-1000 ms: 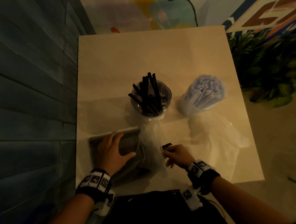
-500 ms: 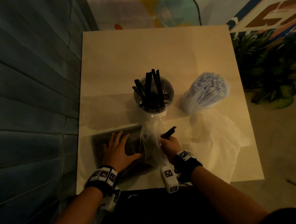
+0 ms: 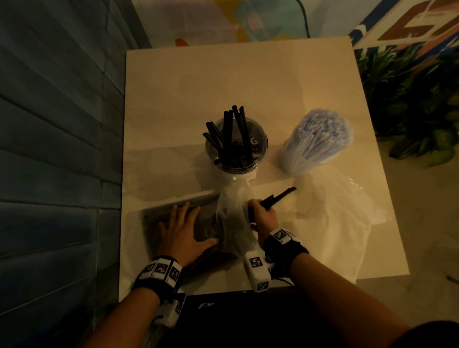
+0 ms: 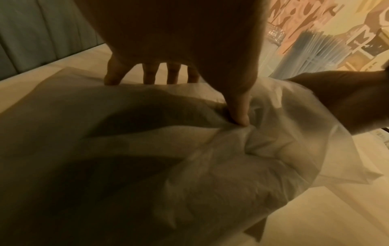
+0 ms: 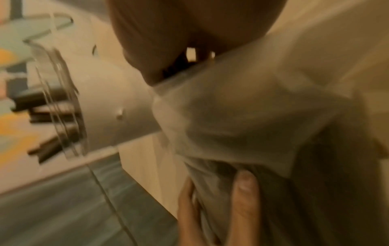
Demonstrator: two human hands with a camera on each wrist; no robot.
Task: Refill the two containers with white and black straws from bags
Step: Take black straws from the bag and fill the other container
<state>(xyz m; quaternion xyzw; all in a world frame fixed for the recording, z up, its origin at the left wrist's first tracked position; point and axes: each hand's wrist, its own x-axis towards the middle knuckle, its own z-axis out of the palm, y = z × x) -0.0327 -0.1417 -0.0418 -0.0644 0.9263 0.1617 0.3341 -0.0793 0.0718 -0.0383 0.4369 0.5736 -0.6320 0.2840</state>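
A clear container (image 3: 258, 141) in the middle of the table holds several black straws (image 3: 231, 136); it also shows at the left of the right wrist view (image 5: 101, 106). To its right stands a bundle of white straws (image 3: 319, 139) in clear plastic. My left hand (image 3: 182, 224) lies flat, fingers spread, pressing on the plastic bag of black straws (image 3: 233, 213); its thumb (image 4: 238, 108) digs into the film. My right hand (image 3: 261, 212) grips a few black straws (image 3: 278, 196) that stick out toward the upper right, beside the bag's mouth.
A crumpled clear plastic bag (image 3: 340, 221) lies on the table's right side, below the white straws. A dark slatted wall (image 3: 49, 156) runs along the left edge. Green plants (image 3: 419, 105) stand beyond the right edge. The far half of the table (image 3: 231, 75) is bare.
My right hand has turned and drawn the black straws farther out of the bag, up and to the right. My left hand has stayed pressed on the bag.
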